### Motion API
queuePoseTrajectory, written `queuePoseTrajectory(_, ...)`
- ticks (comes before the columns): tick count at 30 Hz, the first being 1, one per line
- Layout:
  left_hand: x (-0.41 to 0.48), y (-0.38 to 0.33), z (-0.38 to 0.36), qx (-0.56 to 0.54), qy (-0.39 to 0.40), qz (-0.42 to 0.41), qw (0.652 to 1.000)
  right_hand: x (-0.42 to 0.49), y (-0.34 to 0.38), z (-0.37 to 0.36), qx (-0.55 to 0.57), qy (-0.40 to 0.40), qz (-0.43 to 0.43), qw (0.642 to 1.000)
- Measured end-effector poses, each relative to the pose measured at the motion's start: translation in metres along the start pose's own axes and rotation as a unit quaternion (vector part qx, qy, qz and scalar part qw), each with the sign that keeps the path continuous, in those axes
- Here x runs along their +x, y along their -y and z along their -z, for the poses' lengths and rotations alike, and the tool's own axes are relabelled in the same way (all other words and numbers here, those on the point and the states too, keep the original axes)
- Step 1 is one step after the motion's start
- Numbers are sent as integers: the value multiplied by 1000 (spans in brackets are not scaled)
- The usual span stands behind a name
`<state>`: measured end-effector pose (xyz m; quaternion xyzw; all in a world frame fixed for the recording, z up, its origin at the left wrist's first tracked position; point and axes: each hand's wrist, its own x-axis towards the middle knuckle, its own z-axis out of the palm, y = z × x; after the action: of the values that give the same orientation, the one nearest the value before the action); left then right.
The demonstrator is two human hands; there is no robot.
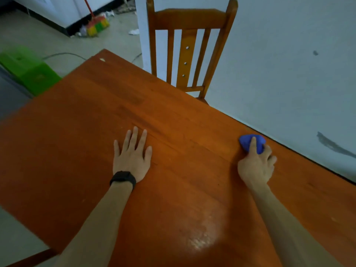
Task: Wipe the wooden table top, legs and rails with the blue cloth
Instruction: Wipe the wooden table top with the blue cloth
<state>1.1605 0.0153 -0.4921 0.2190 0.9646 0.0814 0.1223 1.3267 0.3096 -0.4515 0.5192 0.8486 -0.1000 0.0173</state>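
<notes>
The wooden table top [107, 105] fills most of the view, reddish-brown with a shiny patch near the front. My left hand [131, 155] lies flat on it, fingers spread and straight, a black band on the wrist. My right hand [256, 162] grips the bunched blue cloth [245, 140] and holds it down on the top close to the table's right edge, beside the wall. The table's legs and rails are hidden under the top.
A wooden chair [190, 47] stands at the table's far side against the pale wall [289, 64]. A green plastic stool [28, 70] sits on the floor to the left. A broom [96, 26] and scraps of litter lie farther back.
</notes>
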Motion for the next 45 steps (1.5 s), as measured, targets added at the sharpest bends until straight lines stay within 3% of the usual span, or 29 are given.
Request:
queuePoseTrajectory(3,2,1,-1,8,-7,1,1000,-8,51,-4,-13,-44,140,989)
queuePoseTrajectory(6,2,3,-2,10,-2,14,1000,-36,129,-24,5,6,308,951)
queuePoseTrajectory(9,4,0,-1,26,-2,24,999,-43,148,-42,-3,59,347,936)
queuePoseTrajectory(12,5,-8,2,68,16,21,997,-12,103,-34,4,24,264,964)
queuePoseTrajectory(17,-10,-56,2,114,-1,-21,993,23,-40,-10,23,-46,102,993)
queuePoseTrajectory(26,-112,-320,-85,42,47,-278,959,21,-270,30,14,-72,-92,993)
queuePoseTrajectory(31,-193,-386,-119,46,76,-263,961,-5,-415,57,11,-55,-177,983)
queuePoseTrajectory(35,-220,-390,-125,50,72,-226,970,-43,-469,72,63,-27,-259,963)
queuePoseTrajectory(40,-229,-405,-122,65,95,-183,976,-130,-409,53,111,-141,-59,982)
queuePoseTrajectory(45,-272,-370,-125,61,81,-187,977,-195,-340,22,84,-1,141,986)
